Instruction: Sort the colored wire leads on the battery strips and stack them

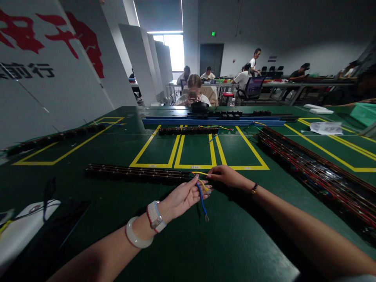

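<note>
A long dark strip (138, 172) with bare metal rods along it lies across the near part of the table. Yellow and blue leads come out of its right end. My left hand (183, 197) is palm up at that end, thumb over the leads and fingers beneath them. Across its fingers hang a short yellow lead and the blue wire (202, 199), which ends in a ring terminal (206, 218). My right hand (225, 175) pinches the end of another yellow wire (200, 173), drawn out to the right; its tip is hidden by the fingers.
A similar strip (188, 131) lies farther back within yellow tape lines. Blue rails (214, 122) cross the table behind it. Bundled strips (317, 180) lie at right, another strip (58, 135) at left. A white object (35, 215) is near left. A person (194, 92) sits opposite.
</note>
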Demonstrator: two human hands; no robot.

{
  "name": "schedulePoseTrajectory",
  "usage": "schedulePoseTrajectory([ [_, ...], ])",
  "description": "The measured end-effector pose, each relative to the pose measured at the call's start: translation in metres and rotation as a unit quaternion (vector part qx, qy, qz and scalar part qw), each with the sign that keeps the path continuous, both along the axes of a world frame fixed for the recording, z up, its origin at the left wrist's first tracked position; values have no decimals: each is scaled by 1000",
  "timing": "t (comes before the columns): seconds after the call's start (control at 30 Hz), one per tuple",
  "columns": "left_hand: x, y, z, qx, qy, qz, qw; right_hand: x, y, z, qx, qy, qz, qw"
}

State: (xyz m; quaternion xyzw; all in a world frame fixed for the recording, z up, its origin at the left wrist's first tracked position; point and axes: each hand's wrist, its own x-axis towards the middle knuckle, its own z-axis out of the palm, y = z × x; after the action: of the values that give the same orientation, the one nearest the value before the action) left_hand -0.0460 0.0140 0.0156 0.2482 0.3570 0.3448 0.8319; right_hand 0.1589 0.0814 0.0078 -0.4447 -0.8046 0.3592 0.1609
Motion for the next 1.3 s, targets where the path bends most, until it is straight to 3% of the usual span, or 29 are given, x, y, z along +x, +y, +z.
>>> schedulePoseTrajectory([
  [0.13, 3, -1, 1, 42, 33, 16, 998, -1, -6, 10, -59, -5, 0, 998],
  [0.37, 8, -7, 9, 15, 63, 71, 995, -15, -37, 39, -118, -12, 18, 993],
  [0.57, 12, -10, 9, 23, 58, 85, 994, -26, -59, 38, 6, -84, -3, 996],
  [0.77, 9, -7, -2, 24, -5, 47, 999, -29, -60, 29, 46, -135, -7, 990],
  [0.97, 10, -12, -7, 37, -57, -2, 998, -38, -64, 43, 152, -260, -39, 953],
  [1.07, 12, -14, -8, 31, -47, 7, 998, -43, -70, 42, 189, -312, -16, 931],
  [1.3, 15, -9, -14, -10, -13, 53, 998, -57, -86, 27, 246, -314, 68, 914],
])
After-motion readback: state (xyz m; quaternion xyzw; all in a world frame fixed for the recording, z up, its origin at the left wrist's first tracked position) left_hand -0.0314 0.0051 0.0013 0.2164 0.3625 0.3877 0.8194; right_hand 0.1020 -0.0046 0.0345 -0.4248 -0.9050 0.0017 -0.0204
